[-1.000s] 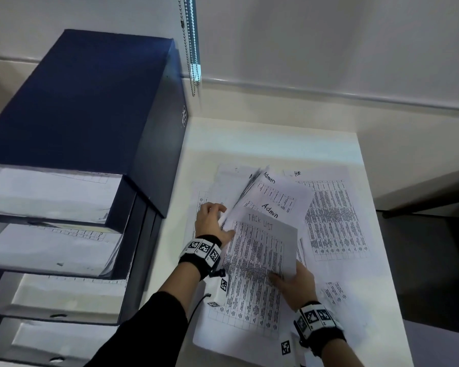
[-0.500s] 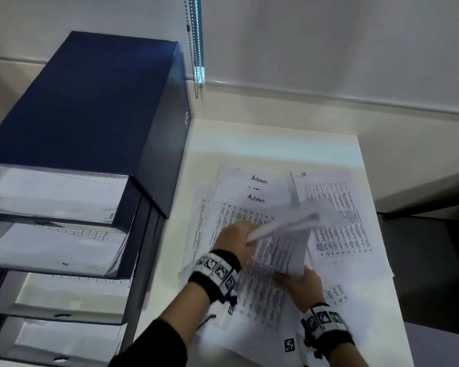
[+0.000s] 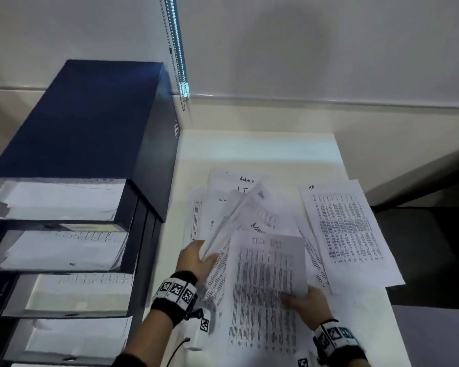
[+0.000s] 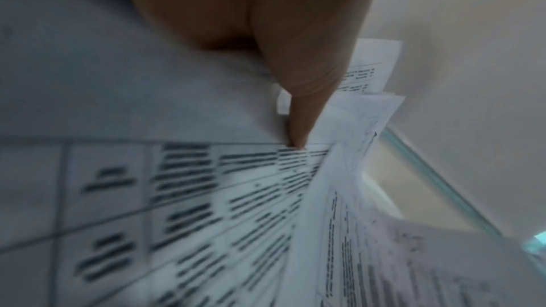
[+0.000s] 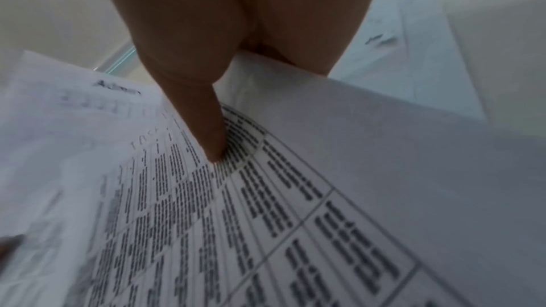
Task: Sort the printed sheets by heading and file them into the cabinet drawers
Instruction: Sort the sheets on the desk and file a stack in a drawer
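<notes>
Printed sheets lie spread over the white table (image 3: 249,149). My left hand (image 3: 196,260) grips the lower ends of a fan of lifted sheets (image 3: 239,215); its thumb (image 4: 298,102) presses them from above. My right hand (image 3: 306,300) pinches the lower right corner of a sheet headed TASK LIST (image 3: 268,263), with the thumb (image 5: 207,125) on its printed face. A sheet headed HR (image 3: 347,229) lies flat at the right. Sheets headed Admin (image 3: 239,181) lie further back. The dark blue cabinet (image 3: 85,123) stands left of the table, its drawers pulled out.
The top drawer (image 3: 56,200), second drawer (image 3: 64,250) and third drawer (image 3: 74,292) all hold white paper. A bead chain (image 3: 175,49) hangs by the wall behind the cabinet. The table's right edge drops off to a dark floor.
My left hand has swung back to the left with the fan of sheets. The TASK LIST sheet, edge-on half a second ago, now faces me again. The view has tilted up.
</notes>
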`<state>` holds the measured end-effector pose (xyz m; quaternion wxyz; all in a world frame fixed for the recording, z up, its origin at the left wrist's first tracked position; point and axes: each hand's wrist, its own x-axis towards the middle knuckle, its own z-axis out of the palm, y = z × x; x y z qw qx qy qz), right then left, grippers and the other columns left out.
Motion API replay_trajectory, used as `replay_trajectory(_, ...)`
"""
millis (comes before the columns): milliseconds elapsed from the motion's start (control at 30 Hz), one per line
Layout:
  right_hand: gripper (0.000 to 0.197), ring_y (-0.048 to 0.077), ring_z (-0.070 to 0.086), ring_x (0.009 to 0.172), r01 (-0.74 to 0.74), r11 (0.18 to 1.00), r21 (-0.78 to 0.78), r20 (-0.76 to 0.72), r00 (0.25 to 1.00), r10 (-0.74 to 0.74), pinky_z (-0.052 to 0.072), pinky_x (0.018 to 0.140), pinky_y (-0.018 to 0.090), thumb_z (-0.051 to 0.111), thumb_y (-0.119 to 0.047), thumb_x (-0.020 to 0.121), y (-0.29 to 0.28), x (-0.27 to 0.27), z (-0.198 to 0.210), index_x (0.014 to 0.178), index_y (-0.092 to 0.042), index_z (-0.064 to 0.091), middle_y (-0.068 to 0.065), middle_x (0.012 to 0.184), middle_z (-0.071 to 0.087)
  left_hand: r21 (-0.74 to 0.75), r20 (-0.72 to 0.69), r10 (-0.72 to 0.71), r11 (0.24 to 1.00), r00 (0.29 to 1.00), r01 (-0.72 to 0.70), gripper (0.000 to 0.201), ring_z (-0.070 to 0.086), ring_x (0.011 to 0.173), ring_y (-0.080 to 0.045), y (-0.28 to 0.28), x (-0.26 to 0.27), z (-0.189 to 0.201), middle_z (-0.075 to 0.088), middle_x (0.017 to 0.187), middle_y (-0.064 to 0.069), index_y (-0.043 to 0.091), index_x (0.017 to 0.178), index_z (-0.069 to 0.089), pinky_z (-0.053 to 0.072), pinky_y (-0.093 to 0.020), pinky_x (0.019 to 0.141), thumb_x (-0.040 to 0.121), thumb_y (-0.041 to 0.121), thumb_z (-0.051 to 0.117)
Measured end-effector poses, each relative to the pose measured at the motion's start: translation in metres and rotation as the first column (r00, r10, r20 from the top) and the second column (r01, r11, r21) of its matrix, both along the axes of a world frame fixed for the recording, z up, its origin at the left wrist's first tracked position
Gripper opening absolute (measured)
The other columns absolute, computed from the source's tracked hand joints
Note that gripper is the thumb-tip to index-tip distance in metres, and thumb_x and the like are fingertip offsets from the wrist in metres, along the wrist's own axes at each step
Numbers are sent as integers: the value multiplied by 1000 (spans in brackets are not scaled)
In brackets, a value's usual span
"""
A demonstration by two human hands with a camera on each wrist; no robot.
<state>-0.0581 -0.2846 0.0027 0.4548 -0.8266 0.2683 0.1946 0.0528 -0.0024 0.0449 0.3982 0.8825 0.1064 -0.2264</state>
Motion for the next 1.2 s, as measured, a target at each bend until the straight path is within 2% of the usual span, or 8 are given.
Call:
replay_trajectory(100,32,10,68,73,-117,991,-61,10,993,118,55,62,21,84,-28,70,10,-1,-2,93,-15,66,-2,84,71,7,-10,39,999,999,-39,93,48,129,-22,8,-9,-22,37,147,-14,5,148,28,36,-21,103,75,22,82)
replay_trajectory(300,18,15,54,81,-286,899,-331,20,951,310,38,59,6,75,-25,79,11,3,11,77,-18,59,-5,92,53,73,39,64,995,997,-66,88,51,125,-24,-5,-10,-42,42,139,-14,5,146,33,38,-24,106,73,14,81)
replay_trajectory(467,26,29,57,107,-371,809,-456,87,886,456,55,88,37,78,-23,76,4,16,13,97,-8,75,12,124,57,163,214,-105,984,971,70,56,41,133,-22,-11,-22,-43,38,148,-9,1,136,52,28,-22,113,82,-2,66)
replay_trajectory(633,59,22,49,120,-352,832,-428,86,901,426,46,103,30,79,-29,75,19,26,8,127,-7,61,3,142,43,228,410,-274,954,870,192,63,43,135,-27,-13,-27,-53,38,153,-6,13,136,55,46,-45,106,78,-1,73)
replay_trajectory(733,59,21,45,124,-325,838,-438,80,914,397,42,106,29,77,-27,78,23,25,3,129,-5,58,2,144,40,102,361,-161,986,919,132,89,42,134,-14,-16,-26,-45,29,156,11,38,153,21,39,-26,110,85,-6,58)
replay_trajectory(833,59,21,42,127,-331,828,-454,70,912,403,37,108,28,75,-29,80,20,21,-2,131,-7,57,3,147,37,-93,179,-66,992,982,83,88,63,109,-21,-17,-3,-28,54,130,6,62,145,2,54,-23,87,93,10,51)
replay_trajectory(1000,51,21,45,125,-358,809,-466,73,896,438,39,108,31,75,-33,79,18,19,-5,125,-14,65,4,146,39,261,29,-320,917,947,301,103,51,125,-30,-17,63,-25,42,144,-13,21,155,5,46,-37,100,78,11,73)
replay_trajectory(1200,46,19,44,126,-347,813,-468,86,897,433,40,109,31,75,-37,77,14,20,-12,119,-17,68,1,146,39,259,-130,-381,878,915,402,115,55,121,-32,-20,125,-21,54,136,-11,26,149,25,46,-37,101,56,20,93)
